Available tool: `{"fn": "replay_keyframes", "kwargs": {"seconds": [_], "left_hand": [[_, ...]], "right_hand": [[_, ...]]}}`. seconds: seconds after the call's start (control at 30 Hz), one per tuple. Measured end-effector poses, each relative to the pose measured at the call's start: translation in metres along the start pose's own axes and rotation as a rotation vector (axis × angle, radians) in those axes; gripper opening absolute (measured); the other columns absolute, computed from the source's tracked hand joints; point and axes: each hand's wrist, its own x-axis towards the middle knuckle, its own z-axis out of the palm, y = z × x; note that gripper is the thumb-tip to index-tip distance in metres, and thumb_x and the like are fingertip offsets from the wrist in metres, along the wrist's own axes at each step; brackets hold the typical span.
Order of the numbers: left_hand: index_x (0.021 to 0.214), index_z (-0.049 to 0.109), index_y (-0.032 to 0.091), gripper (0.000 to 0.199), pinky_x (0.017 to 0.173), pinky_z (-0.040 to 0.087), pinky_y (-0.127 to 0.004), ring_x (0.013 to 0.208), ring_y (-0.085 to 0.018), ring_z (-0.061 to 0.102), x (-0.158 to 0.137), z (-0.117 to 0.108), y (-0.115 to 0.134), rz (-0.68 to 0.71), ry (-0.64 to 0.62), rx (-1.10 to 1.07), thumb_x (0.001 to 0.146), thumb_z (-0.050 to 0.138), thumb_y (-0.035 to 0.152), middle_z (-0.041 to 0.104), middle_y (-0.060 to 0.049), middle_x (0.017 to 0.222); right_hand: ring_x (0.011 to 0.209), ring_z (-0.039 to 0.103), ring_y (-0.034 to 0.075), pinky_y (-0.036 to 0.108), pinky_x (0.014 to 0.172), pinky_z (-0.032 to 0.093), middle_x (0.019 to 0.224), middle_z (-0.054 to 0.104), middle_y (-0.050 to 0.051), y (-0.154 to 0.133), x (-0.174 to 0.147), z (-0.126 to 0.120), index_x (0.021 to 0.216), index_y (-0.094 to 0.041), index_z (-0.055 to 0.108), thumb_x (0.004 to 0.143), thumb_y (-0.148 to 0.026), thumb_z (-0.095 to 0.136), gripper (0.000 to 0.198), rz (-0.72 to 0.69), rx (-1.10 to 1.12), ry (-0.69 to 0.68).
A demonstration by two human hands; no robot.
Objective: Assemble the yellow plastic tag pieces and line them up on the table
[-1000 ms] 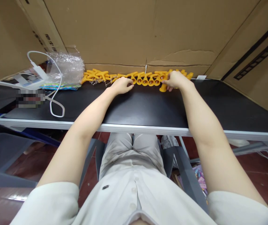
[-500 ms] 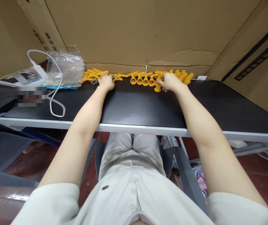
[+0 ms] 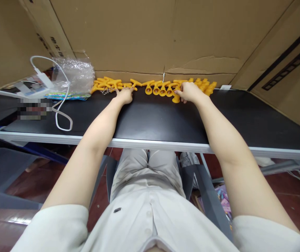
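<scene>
My left hand (image 3: 125, 95) reaches to the back of the table, fingertips spread among the yellow plastic pieces. Just beyond it a Y-shaped yellow piece (image 3: 135, 82) stands out, touching or very near the fingers. To its left lies a pile of similar yellow pieces (image 3: 105, 83) with small metal chains (image 3: 106, 91). My right hand (image 3: 192, 91) pinches a yellow piece with a round foot (image 3: 176, 99), partly hidden by the fingers. Between the hands, several yellow pieces with round cups (image 3: 155, 91) stand in a row. More yellow pieces (image 3: 207, 85) are bunched right of my right hand.
Cardboard walls (image 3: 129, 38) enclose the black table (image 3: 157, 119) at back and sides. At left are a clear plastic bag (image 3: 73, 75), colourful flat packets (image 3: 68, 97) and a white cable (image 3: 66, 77). A white tag (image 3: 226, 87) lies back right. A metal edge (image 3: 155, 144) runs along the front.
My left hand has moved slightly right and toward me, and its fingers show more spread. The Y-shaped piece beyond it now shows more plainly. My right hand has barely moved.
</scene>
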Motion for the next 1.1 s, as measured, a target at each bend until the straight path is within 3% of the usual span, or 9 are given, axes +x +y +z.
{"fn": "replay_keyframes", "kwargs": {"seconds": [0.1, 0.23, 0.53, 0.73, 0.93, 1.1], "left_hand": [[0.159, 0.065, 0.014, 0.061, 0.135, 0.035, -0.074, 0.16, -0.042, 0.056, 0.0, -0.002, 0.006, 0.016, 0.043, 0.022, 0.101, 0.045, 0.02, 0.065, -0.026, 0.165], [0.144, 0.071, 0.018, 0.051, 0.133, 0.039, -0.064, 0.15, -0.041, 0.064, 0.003, -0.009, 0.008, 0.009, 0.199, -0.07, 0.104, 0.039, 0.022, 0.073, -0.022, 0.153], [0.145, 0.062, 0.029, 0.041, 0.128, 0.043, -0.06, 0.14, -0.038, 0.069, -0.001, -0.026, 0.016, 0.051, 0.459, -0.193, 0.116, 0.041, 0.05, 0.077, -0.015, 0.138], [0.142, 0.062, 0.028, 0.037, 0.125, 0.047, -0.053, 0.133, -0.037, 0.073, -0.001, -0.026, 0.019, 0.042, 0.427, -0.202, 0.117, 0.04, 0.044, 0.08, -0.014, 0.129], [0.14, 0.063, 0.026, 0.032, 0.112, 0.058, -0.049, 0.121, -0.033, 0.079, 0.006, -0.02, 0.016, 0.079, 0.397, -0.242, 0.111, 0.051, 0.031, 0.081, -0.012, 0.116], [0.152, 0.054, 0.026, 0.044, 0.101, 0.066, -0.053, 0.1, -0.03, 0.084, 0.011, -0.011, 0.01, 0.137, 0.18, -0.385, 0.108, 0.055, 0.027, 0.079, -0.009, 0.101]], "right_hand": [[0.086, 0.086, 0.033, 0.054, 0.102, 0.07, 0.089, 0.083, 0.013, 0.002, 0.002, 0.002, 0.123, -0.015, 0.08, 0.111, -0.031, 0.062, 0.027, -0.003, -0.003, 0.001], [0.084, 0.085, 0.032, 0.054, 0.099, 0.07, 0.091, 0.083, 0.012, 0.005, 0.005, 0.004, 0.125, -0.016, 0.081, 0.111, -0.032, 0.062, 0.028, -0.02, 0.008, 0.005], [0.089, 0.085, 0.032, 0.051, 0.103, 0.068, 0.092, 0.083, 0.013, -0.007, -0.005, -0.004, 0.125, -0.013, 0.083, 0.112, -0.026, 0.061, 0.028, 0.039, 0.0, -0.025], [0.088, 0.084, 0.033, 0.056, 0.102, 0.067, 0.094, 0.082, 0.013, 0.0, 0.0, 0.001, 0.139, -0.013, 0.081, 0.112, -0.028, 0.062, 0.036, 0.0, 0.026, -0.012], [0.091, 0.086, 0.033, 0.054, 0.106, 0.067, 0.101, 0.083, 0.016, -0.002, -0.001, -0.001, 0.135, -0.011, 0.081, 0.115, -0.034, 0.061, 0.037, 0.029, 0.004, -0.031], [0.09, 0.084, 0.034, 0.058, 0.1, 0.069, 0.096, 0.082, 0.015, 0.004, 0.005, 0.005, 0.138, -0.012, 0.082, 0.11, -0.033, 0.063, 0.04, -0.026, 0.051, -0.004]]}}
